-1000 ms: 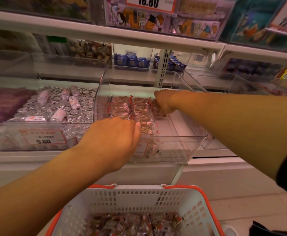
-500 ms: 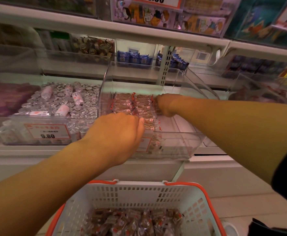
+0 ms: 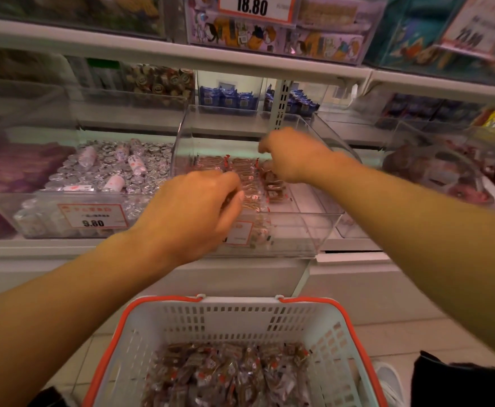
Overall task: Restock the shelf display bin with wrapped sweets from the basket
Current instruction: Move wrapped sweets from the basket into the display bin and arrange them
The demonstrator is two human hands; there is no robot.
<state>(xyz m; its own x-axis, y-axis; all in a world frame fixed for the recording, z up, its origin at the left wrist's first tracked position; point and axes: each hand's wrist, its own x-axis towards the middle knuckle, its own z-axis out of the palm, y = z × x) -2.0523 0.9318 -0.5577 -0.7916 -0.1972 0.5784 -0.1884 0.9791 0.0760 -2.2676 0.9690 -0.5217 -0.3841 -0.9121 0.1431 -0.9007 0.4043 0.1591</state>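
Right hand (image 3: 291,155) lifting off the sweets (image 3: 247,183) in the bin (image 3: 305,230), fingers curled, grip unclear; left hand (image 3: 193,212) seemingly pinching slippery, light wrappers

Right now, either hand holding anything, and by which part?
Cannot tell. Both the left hand and the right hand are curled over the sweets in the clear bin; their fingertips are hidden or blurred.

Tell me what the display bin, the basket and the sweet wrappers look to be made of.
Display bin: clear, glossy rigid plastic, probably acrylic; the shelf shows through it.
Basket: matte white moulded plastic with slotted walls and an orange rim.
Sweet wrappers: thin clear film, likely cellophane; brown sweets show through.
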